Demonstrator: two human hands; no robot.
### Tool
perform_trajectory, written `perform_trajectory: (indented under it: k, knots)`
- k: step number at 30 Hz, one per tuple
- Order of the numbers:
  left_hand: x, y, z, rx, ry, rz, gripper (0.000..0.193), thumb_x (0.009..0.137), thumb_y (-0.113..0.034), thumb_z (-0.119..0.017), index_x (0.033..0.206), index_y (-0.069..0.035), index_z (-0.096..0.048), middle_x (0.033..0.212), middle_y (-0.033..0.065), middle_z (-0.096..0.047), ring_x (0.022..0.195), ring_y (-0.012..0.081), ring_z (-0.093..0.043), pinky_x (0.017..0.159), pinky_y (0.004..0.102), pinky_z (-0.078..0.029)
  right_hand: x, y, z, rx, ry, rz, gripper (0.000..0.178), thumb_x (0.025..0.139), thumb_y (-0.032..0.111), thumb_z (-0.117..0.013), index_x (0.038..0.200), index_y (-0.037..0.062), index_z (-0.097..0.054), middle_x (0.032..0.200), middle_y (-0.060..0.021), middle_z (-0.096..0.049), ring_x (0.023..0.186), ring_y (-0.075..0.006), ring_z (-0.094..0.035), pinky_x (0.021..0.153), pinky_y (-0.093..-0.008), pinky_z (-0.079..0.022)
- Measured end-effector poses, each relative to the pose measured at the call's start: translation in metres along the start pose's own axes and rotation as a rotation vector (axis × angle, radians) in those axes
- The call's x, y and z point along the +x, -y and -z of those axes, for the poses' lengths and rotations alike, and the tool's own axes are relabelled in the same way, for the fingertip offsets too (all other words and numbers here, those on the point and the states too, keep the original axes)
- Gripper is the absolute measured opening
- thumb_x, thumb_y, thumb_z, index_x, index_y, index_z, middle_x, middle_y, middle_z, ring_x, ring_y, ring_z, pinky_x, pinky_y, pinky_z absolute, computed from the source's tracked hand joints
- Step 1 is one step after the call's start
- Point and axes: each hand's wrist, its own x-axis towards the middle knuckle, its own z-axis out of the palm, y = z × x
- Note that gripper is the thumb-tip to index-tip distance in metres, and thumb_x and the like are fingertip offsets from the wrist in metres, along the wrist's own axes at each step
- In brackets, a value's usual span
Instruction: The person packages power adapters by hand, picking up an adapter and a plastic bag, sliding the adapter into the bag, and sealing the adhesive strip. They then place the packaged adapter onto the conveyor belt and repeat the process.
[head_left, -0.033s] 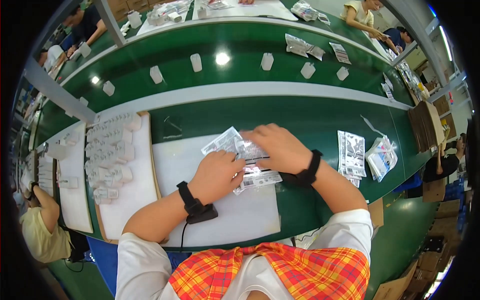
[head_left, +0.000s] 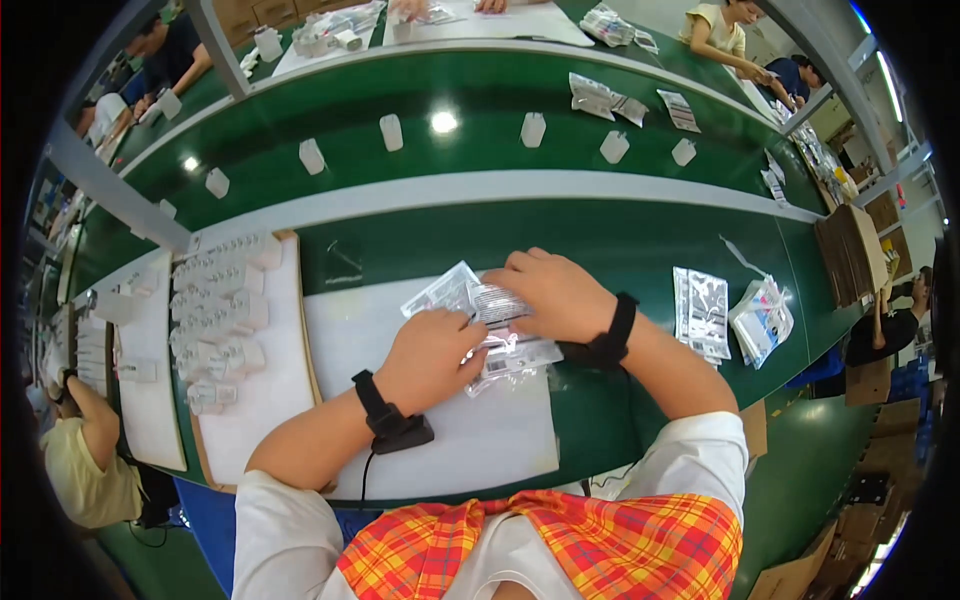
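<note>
Silver foil pouches (head_left: 500,302) with printing lie overlapped on a white sheet, between my two hands. My left hand (head_left: 428,350) has its fingers curled onto the pouches' near left side. From the right, my right hand (head_left: 557,293) grips the upper pouch, its fingers over the far edge and its thumb nearer me. Fingertips of both hands are partly hidden. One pouch corner (head_left: 452,286) sticks out beyond my left hand, and a lower pouch (head_left: 525,357) shows on the near side. Each wrist wears a black band.
On the left, a lined tray (head_left: 285,350) bears rows of small white bottles (head_left: 215,320). Flat foil pouches (head_left: 702,312) and a white-and-blue bundle of packets (head_left: 762,318) lie to the right. White bottles (head_left: 533,130) stand spaced along the green belt beyond a pale rail (head_left: 500,181). Other people work around.
My hands stay on the pouches, with only a slight shift of the pouches under them. At the far table, another person's hands have come into view.
</note>
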Motion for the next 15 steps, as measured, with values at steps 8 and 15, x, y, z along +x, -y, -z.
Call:
perform_trajectory:
  k: [8, 15]
  knots:
    - [0.007, 0.015, 0.001, -0.151, -0.039, 0.05, 0.019, 0.083, -0.019, -0.069, 0.098, -0.01, -0.066, 0.086, 0.0107, -0.06, 0.079, 0.0322, -0.06, 0.071, 0.0439, -0.046, 0.098, -0.15, 0.091, 0.028, -0.569, -0.139, 0.062, 0.079, 0.019, -0.072, 0.136, 0.0082, -0.053, 0.132, -0.0221, -0.055, 0.121, -0.0403, -0.053, 0.105, -0.0425, -0.043]
    - [0.006, 0.013, 0.013, -0.127, 0.036, 0.099, 0.021, 0.082, -0.021, -0.07, 0.1, -0.011, -0.066, 0.086, 0.0095, -0.06, 0.079, 0.0314, -0.059, 0.071, 0.0428, -0.046, 0.01, -0.373, 0.088, -0.394, -0.523, -0.869, 0.06, 0.078, -0.004, -0.058, 0.133, 0.0204, -0.059, 0.137, -0.0195, -0.052, 0.118, -0.0426, -0.057, 0.102, -0.0474, -0.048]
